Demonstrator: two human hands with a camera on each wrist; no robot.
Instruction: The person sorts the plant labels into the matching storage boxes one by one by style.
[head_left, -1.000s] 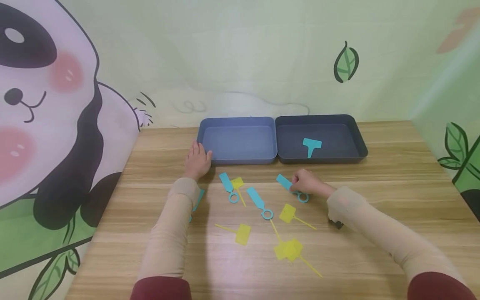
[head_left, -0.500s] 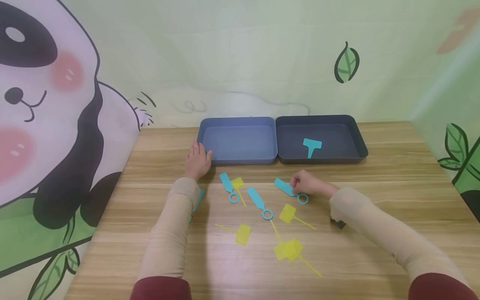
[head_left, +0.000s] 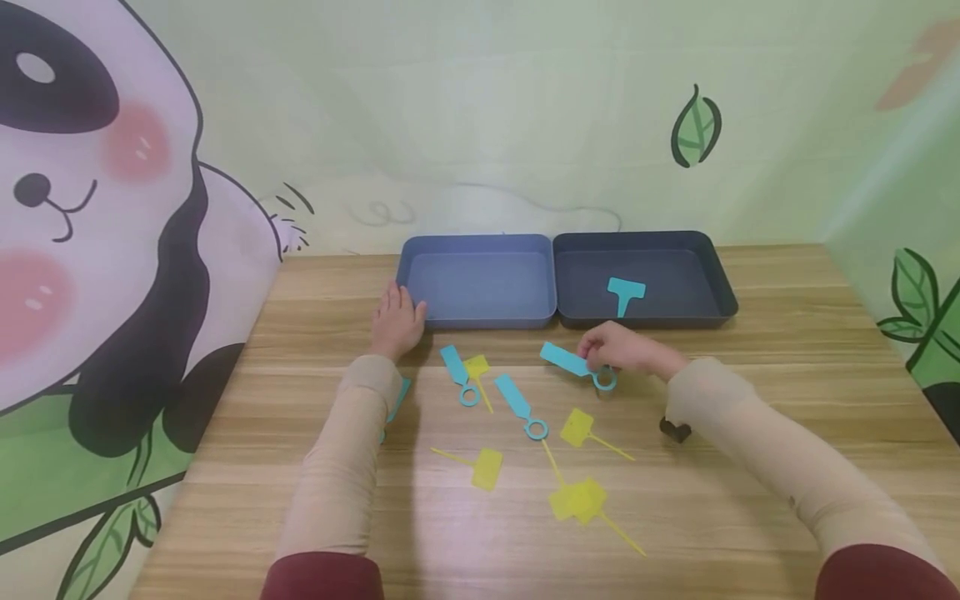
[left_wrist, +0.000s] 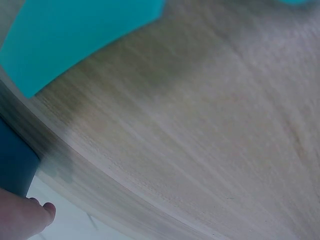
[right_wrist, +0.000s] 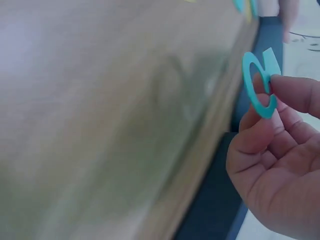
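Note:
A teal plant tag (head_left: 564, 359) with a ring end is pinched between the thumb and fingers of my right hand (head_left: 626, 348). In the right wrist view its ring (right_wrist: 247, 75) hangs above the table, over a blurred shadow. My left hand (head_left: 397, 323) rests on the left side of the blue tray (head_left: 480, 279), fingers extended. In the dark tray (head_left: 682, 279) lies a teal T-shaped tag (head_left: 625, 288). More teal ring tags lie on the table: one (head_left: 454, 365) near the blue tray, another (head_left: 513, 396) mid-table, and one (head_left: 399, 398) partly hidden behind my left forearm.
Several yellow tags, including one (head_left: 576, 427) right of centre and one (head_left: 487, 469) nearer the front, lie on the wooden table (head_left: 750, 508). Two yellow tags (head_left: 577, 500) overlap. The two trays stand side by side against the printed wall.
My right hand has lifted the teal ring tag off the table and moved it slightly up, its flat end swinging left. My left hand has stayed on the blue tray.

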